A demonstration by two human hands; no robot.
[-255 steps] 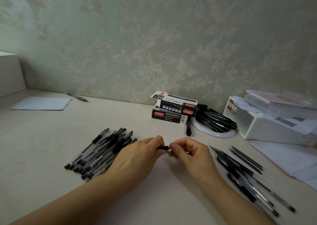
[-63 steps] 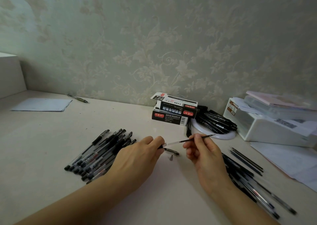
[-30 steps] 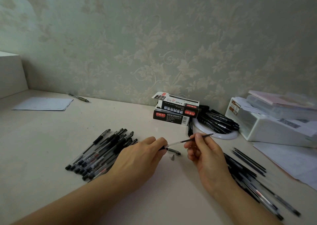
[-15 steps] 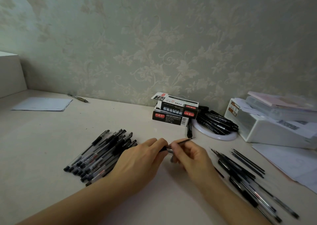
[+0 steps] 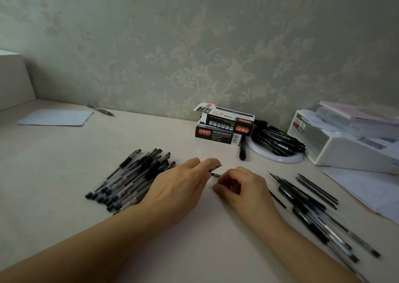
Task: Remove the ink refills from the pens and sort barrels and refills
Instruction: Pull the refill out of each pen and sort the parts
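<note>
The pen (image 5: 214, 170) sits between my hands at the middle of the desk (image 5: 64, 164): my left hand (image 5: 181, 187) pinches its barrel end, my right hand (image 5: 241, 187) curls round the tip and a thin refill (image 5: 277, 199). Whole pens (image 5: 129, 181) lie left; barrels and refills (image 5: 313, 202) lie right.

Wall (image 5: 216, 45) — pale grey-green, cream leaf scrolls. Bench (image 5: 54, 164) cream. Pens (image 5: 131, 181) black and clear. Refills (image 5: 315, 187) black. Boxes (image 5: 222, 127) black with white and red labels. Plate (image 5: 278, 158) white — paper (image 5: 56, 118) pale blue-grey.
</note>
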